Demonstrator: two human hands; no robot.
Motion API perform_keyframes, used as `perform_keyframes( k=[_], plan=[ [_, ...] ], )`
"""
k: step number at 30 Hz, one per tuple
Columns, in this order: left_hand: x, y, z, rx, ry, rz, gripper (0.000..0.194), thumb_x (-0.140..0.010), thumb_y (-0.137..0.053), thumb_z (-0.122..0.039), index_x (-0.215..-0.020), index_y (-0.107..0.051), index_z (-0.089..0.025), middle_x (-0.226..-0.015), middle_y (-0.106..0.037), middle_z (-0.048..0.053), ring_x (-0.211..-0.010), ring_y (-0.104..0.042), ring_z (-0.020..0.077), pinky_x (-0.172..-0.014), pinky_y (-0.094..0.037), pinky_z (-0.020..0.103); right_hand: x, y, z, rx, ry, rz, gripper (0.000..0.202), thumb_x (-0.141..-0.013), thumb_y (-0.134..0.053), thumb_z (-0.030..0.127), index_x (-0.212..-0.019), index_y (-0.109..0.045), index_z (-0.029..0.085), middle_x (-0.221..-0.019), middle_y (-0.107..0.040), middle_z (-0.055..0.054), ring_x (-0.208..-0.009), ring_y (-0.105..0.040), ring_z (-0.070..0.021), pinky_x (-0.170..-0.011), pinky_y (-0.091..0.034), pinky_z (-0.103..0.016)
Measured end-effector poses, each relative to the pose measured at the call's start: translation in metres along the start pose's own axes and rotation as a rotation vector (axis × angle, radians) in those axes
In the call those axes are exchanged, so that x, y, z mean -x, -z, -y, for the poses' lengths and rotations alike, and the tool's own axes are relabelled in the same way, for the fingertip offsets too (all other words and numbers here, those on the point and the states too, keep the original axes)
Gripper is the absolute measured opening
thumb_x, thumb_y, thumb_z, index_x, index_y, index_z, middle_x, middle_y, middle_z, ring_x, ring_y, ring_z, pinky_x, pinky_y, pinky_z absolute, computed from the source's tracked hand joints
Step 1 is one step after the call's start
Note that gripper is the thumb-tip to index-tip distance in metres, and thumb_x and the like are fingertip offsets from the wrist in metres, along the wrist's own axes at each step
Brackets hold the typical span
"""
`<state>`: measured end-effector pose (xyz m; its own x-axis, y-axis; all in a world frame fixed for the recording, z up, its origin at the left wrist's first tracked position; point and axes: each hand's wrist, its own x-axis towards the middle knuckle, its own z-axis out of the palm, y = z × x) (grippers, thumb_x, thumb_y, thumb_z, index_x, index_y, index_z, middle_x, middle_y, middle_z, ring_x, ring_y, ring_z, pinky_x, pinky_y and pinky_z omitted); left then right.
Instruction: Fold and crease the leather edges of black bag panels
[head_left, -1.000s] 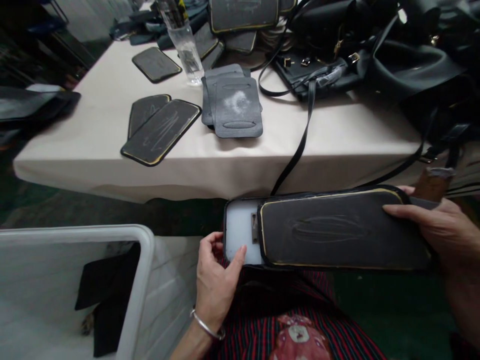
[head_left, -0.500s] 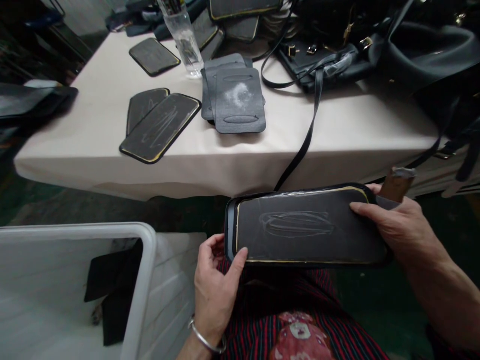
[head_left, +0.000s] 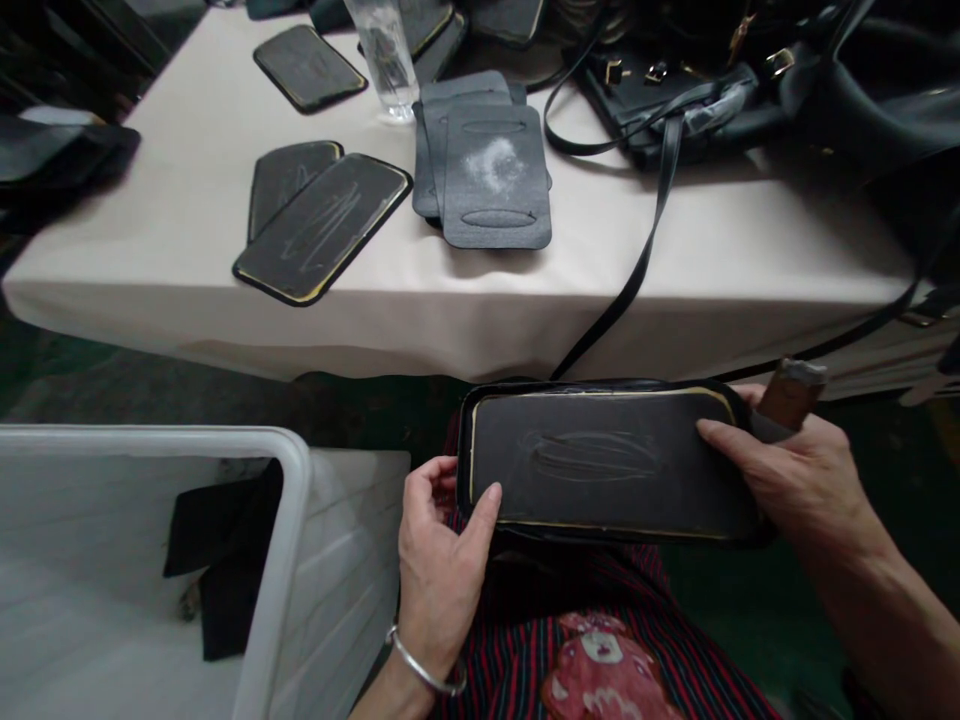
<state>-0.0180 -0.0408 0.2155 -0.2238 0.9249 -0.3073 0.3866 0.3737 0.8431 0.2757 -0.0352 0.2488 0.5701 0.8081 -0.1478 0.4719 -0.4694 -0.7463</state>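
Observation:
A black rectangular panel (head_left: 600, 460) with rounded corners, a yellowish line round its edge and faint loop marks lies flat on a black piece with a raised rim. My left hand (head_left: 450, 550) grips the left end, thumb on top and fingers partly hidden beneath. At the right end my right hand (head_left: 795, 460) holds it with the thumb on top. A brown handled tool (head_left: 791, 393) also sticks up from my right hand; its lower part is hidden.
On the pale table (head_left: 465, 320) lie a stack of dark plates (head_left: 499, 185), yellow-edged panels (head_left: 322, 230), a clear bottle (head_left: 386, 65) and black bags (head_left: 675, 110) with a hanging strap (head_left: 645, 250). A white bin (head_left: 296, 490) stands left, with black pieces inside.
The panel now sits nearer the left end of the rimmed piece, so the grey strip there no longer shows. Both hands keep hold. The view has shifted slightly.

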Motion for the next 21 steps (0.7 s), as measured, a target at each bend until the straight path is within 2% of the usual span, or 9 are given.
perform_keyframes(
  k=[3,6,9,11,13,15,16,18,21],
  plan=[
    [-0.004,0.001,0.001,-0.018,-0.009,-0.030,0.046,-0.073,-0.071,-0.046,-0.109,-0.052,-0.023,-0.096,-0.062,0.003,-0.084,-0.062,0.0182,-0.076,-0.053,0.035,0.007,-0.005,0.001,0.074,0.022,0.002,0.034,-0.072,-0.067,0.045,-0.095,-0.065,0.019,-0.080,-0.064,-0.004,-0.068,-0.061,-0.0194,-0.057,-0.049,-0.029],
    [-0.007,0.002,0.003,-0.063,-0.025,-0.070,0.041,-0.074,-0.069,-0.047,-0.104,-0.056,-0.021,-0.084,-0.062,0.001,-0.073,-0.060,0.0163,-0.068,-0.052,0.031,0.003,-0.003,0.002,0.370,0.208,0.035,0.042,-0.075,-0.062,0.049,-0.104,-0.061,0.017,-0.085,-0.063,-0.008,-0.070,-0.061,-0.0234,-0.058,-0.050,-0.034],
    [-0.009,0.003,0.003,-0.108,-0.039,-0.091,0.039,-0.075,-0.068,-0.049,-0.101,-0.058,-0.022,-0.078,-0.061,-0.001,-0.068,-0.059,0.0151,-0.065,-0.051,0.030,0.001,-0.002,0.014,0.747,0.376,-0.070,0.065,-0.076,-0.060,0.054,-0.124,-0.050,0.011,-0.107,-0.057,-0.019,-0.068,-0.060,-0.0265,-0.047,-0.046,-0.035],
    [-0.010,0.003,0.002,-0.138,-0.049,-0.096,0.038,-0.075,-0.068,-0.050,-0.101,-0.058,-0.024,-0.078,-0.061,-0.002,-0.068,-0.059,0.0146,-0.066,-0.050,0.029,0.006,-0.010,0.027,0.800,0.540,-0.099,0.060,-0.082,-0.056,0.048,-0.128,-0.048,0.011,-0.119,-0.050,-0.023,-0.070,-0.060,-0.0251,-0.045,-0.045,-0.032],
    [-0.009,0.004,0.001,-0.154,-0.046,-0.093,0.039,-0.074,-0.068,-0.050,-0.101,-0.058,-0.024,-0.078,-0.061,-0.002,-0.068,-0.059,0.0141,-0.066,-0.050,0.029,0.015,-0.027,0.042,0.693,0.830,0.080,0.043,-0.088,-0.050,0.032,-0.127,-0.050,0.013,-0.127,-0.048,-0.021,-0.080,-0.062,-0.0233,-0.053,-0.050,-0.030],
    [-0.008,0.004,0.001,-0.122,-0.019,-0.067,0.040,-0.075,-0.068,-0.050,-0.103,-0.058,-0.024,-0.079,-0.061,-0.002,-0.068,-0.059,0.0138,-0.063,-0.050,0.028,0.024,-0.050,0.056,0.590,1.118,0.366,0.042,-0.088,-0.048,0.022,-0.129,-0.050,0.016,-0.135,-0.046,-0.018,-0.089,-0.062,-0.0222,-0.063,-0.053,-0.029],
    [-0.007,0.004,0.001,-0.089,-0.005,-0.053,0.040,-0.076,-0.067,-0.050,-0.105,-0.057,-0.024,-0.081,-0.061,-0.002,-0.068,-0.060,0.0138,-0.062,-0.050,0.027,0.029,-0.062,0.061,0.578,1.205,0.485,0.044,-0.088,-0.048,0.022,-0.132,-0.048,0.017,-0.139,-0.044,-0.017,-0.089,-0.062,-0.0219,-0.064,-0.053,-0.030],
    [-0.005,0.004,0.003,-0.038,-0.008,-0.045,0.039,-0.079,-0.064,-0.048,-0.109,-0.058,-0.024,-0.085,-0.063,-0.001,-0.070,-0.061,0.0140,-0.064,-0.051,0.027,0.035,-0.080,0.068,0.633,1.240,0.614,0.050,-0.088,-0.051,0.027,-0.137,-0.045,0.021,-0.145,-0.040,-0.014,-0.081,-0.063,-0.0213,-0.058,-0.052,-0.030],
    [-0.001,0.004,0.008,-0.068,-0.108,-0.107,0.030,-0.083,-0.060,-0.043,-0.106,-0.064,-0.025,-0.089,-0.065,0.000,-0.078,-0.062,0.0140,-0.073,-0.050,0.027,0.039,-0.092,0.071,0.733,1.180,0.629,0.055,-0.089,-0.052,0.029,-0.142,-0.040,0.023,-0.151,-0.034,-0.012,-0.078,-0.062,-0.0219,-0.053,-0.050,-0.031]
  ],
)
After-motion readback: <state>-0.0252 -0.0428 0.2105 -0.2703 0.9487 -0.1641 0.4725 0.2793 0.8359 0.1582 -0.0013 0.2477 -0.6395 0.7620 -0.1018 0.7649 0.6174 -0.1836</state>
